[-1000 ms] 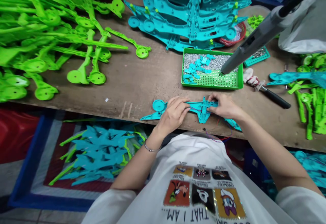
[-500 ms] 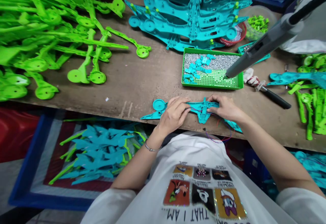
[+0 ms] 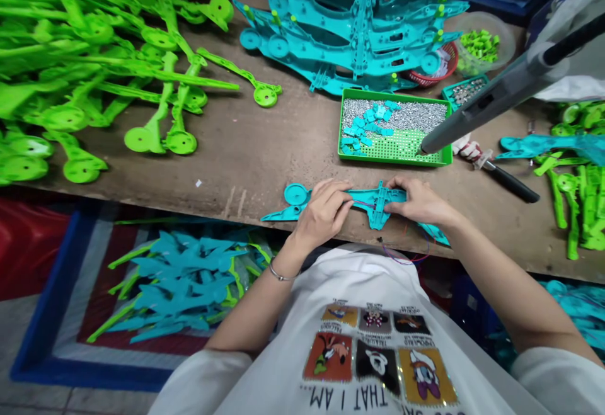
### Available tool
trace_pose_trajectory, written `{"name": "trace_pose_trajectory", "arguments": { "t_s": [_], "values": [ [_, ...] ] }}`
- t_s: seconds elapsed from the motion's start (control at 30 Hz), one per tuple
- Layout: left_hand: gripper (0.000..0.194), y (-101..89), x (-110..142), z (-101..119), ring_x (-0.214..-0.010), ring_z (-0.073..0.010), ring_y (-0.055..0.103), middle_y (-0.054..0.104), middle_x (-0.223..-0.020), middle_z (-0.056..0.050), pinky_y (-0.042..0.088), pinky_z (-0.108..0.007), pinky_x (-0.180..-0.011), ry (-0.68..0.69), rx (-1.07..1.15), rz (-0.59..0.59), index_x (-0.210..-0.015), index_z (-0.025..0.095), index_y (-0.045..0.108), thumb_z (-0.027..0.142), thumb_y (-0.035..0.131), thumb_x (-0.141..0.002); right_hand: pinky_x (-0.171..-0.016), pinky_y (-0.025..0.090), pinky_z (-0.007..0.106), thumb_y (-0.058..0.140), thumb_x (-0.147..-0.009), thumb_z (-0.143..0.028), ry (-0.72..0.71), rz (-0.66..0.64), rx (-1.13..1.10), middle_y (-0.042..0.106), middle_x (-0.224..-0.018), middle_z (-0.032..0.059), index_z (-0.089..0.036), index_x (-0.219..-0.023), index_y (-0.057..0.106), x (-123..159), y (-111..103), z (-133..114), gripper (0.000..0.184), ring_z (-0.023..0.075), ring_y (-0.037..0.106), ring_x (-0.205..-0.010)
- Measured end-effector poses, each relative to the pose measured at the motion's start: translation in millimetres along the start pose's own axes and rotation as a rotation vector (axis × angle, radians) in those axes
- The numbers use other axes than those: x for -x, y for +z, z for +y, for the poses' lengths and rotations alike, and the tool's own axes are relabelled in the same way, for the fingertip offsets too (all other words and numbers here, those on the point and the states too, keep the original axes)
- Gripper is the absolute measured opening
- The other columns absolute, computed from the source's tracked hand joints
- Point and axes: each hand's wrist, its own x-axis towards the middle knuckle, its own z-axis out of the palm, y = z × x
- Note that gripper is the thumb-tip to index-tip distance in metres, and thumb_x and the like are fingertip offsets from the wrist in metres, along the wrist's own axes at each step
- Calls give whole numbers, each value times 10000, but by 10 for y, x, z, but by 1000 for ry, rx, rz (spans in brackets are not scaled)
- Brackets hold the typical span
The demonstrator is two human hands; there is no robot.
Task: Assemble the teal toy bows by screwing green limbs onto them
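Observation:
A long turquoise plastic shell (image 3: 378, 213) lies near the table's front edge, with a round disc at its left end. Thin red and blue wires (image 3: 363, 204) run along its inside and hang in a loop off the table edge. Over the left part of the shell is my left hand (image 3: 324, 210), its thumb and forefinger closed at the wires. My right hand (image 3: 418, 199) grips the shell just right of its crosspiece, thumb towards me; what lies under those fingertips is partly hidden.
Beyond the shell stands a green tray (image 3: 394, 162) of screws and small turquoise pieces. A grey electric screwdriver (image 3: 486, 100) reaches down over it. Bright green parts (image 3: 161, 106) heap at left, stacked turquoise shells (image 3: 354, 37) at back. A black-handled tool (image 3: 513, 185) lies right.
The hands and the shell stay almost in place. The screwdriver's tip has shifted very slightly over the tray.

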Motion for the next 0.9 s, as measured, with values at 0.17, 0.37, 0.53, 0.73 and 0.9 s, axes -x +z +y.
{"name": "trace_pose_trajectory", "arguments": {
  "t_s": [0.17, 0.37, 0.53, 0.73, 0.9],
  "values": [
    [73, 0, -4, 6, -1232, -231, 661, 723, -1241, -105, 466, -499, -1121, 11, 8, 9, -1033, 203, 634, 188, 596, -973, -1043, 399, 517, 774, -730, -332, 10, 56, 13, 760, -1074, 34, -251, -1108, 697, -23, 60, -37, 394, 302, 681, -1029],
    [77, -5, 0, -1, -1247, -226, 657, 723, -1246, -102, 471, -494, -1132, 18, 27, 25, -1040, 208, 624, 182, 589, -977, -999, 478, 456, 764, -760, -296, -37, 9, -76, 768, -1087, 37, -240, -1115, 721, -60, 33, 79, 362, 290, 687, -1048],
    [70, -57, -23, 18, -1273, -208, 645, 705, -1279, -119, 512, -457, -1100, -68, 119, 128, -1063, 199, 566, 184, 517, -1015, -985, 524, 387, 680, -831, -213, -179, 3, -240, 763, -1146, 33, -225, -1159, 708, -90, 22, 266, 329, 239, 695, -1049],
    [96, -367, 10, 51, -1119, -191, 720, 751, -1158, -78, 564, -368, -993, -349, 28, 407, -1099, 200, 574, 252, 548, -1023, -967, 550, 393, 706, -792, -142, -214, 46, -264, 772, -1104, 36, -211, -1069, 723, -94, 54, 262, 286, 229, 705, -1023],
    [207, -731, 200, -189, -989, -196, 750, 753, -1097, -74, 590, -364, -925, -644, -157, 654, -1107, 183, 606, 368, 560, -1025, -988, 540, 432, 733, -781, -144, -216, 71, -245, 778, -1107, 33, -231, -1073, 745, -130, 60, 276, 305, 247, 707, -1028]
  ]
}}
